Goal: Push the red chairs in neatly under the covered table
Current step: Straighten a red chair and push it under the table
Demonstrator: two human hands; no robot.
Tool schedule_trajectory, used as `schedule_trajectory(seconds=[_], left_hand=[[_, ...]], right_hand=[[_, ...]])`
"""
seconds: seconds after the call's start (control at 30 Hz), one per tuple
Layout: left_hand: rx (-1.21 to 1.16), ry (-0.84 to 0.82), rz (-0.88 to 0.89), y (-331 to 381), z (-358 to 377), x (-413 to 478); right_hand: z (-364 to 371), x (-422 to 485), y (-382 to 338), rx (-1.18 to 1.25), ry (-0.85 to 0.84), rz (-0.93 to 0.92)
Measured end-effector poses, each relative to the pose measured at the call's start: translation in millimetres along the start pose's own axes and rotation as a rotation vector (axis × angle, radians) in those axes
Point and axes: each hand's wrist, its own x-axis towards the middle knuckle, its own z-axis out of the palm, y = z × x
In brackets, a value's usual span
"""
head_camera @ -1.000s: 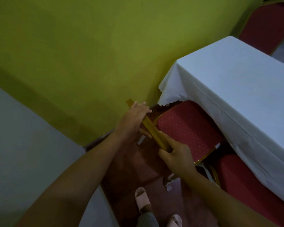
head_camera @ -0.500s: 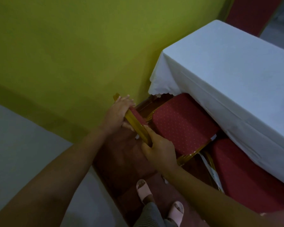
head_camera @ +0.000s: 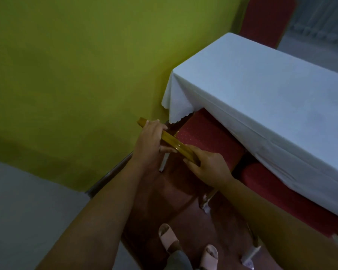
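A red chair [head_camera: 207, 137] with a gold frame stands at the table's left end, its seat partly under the white tablecloth [head_camera: 265, 98]. Both hands are on the gold top rail of its backrest [head_camera: 172, 142]. My left hand [head_camera: 150, 139] grips the rail's far end. My right hand [head_camera: 209, 164] grips the near end. A second red chair [head_camera: 285, 193] stands to the right, its seat tucked under the cloth's hanging edge.
A yellow-green wall [head_camera: 76, 75] runs close along the left of the chair. A third red chair [head_camera: 265, 18] stands beyond the table's far side. My sandalled feet [head_camera: 187, 246] stand on the dark red floor behind the chairs.
The chair's seat has slid further under the tablecloth, so less red seat shows. Both hands stay on the backrest rail.
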Motion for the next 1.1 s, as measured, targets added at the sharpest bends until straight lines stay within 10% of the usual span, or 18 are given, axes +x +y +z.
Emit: schedule_trajectory(seconds=[0.3,1.1], left_hand=[[-0.022,0.026,-0.014,6.3,6.3,2.3],[-0.06,0.033,0.047,-27.2,12.2,67.7]], right_hand=[[14.0,-7.2,-17.8,-0.169,0.099,0.272],[21.5,51.6,0.7,-0.294,0.209,0.266]])
